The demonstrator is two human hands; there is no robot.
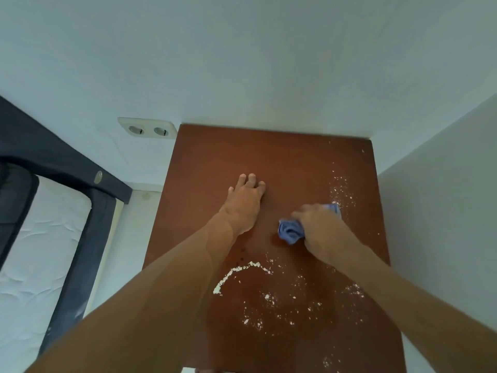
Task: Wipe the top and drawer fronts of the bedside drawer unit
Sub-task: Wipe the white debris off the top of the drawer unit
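Head view, near to far. Nearest: I see both bare forearms enter from the bottom edge & extend over the top (282,157) of the bedside drawer unit, a red-brown panel filling centre frame. Drawer fronts not visible from this angle.

Near section of top: white crumbs (266,297) scattered over the surface; a denser curved line of white powder (234,273) runs between the two forearms. A few more specks at the near-right corner.

Mid section: right hand (320,227) closed on a bunched blue cloth (290,231), pressing it to the top. Cloth shows at the hand's left side, plus a small bit beyond the fingers at approx. the far right. Just beyond & right of that hand: a second band of white specks (341,189) running toward the back-right corner.

Left hand (246,203) lies palm-down on the wood, fingers spread flat, holding nothing; positioned left of & farther back than the right hand, apart from the cloth.

Far section: surface mostly free of crumbs. Back edge meets a white wall (242,63); right edge sits beside a second white wall.

Left of unit: double wall socket (147,128) on the back wall, near the back-left corner. Far left: dark bed frame (80,211) w/ white mattress (35,265).
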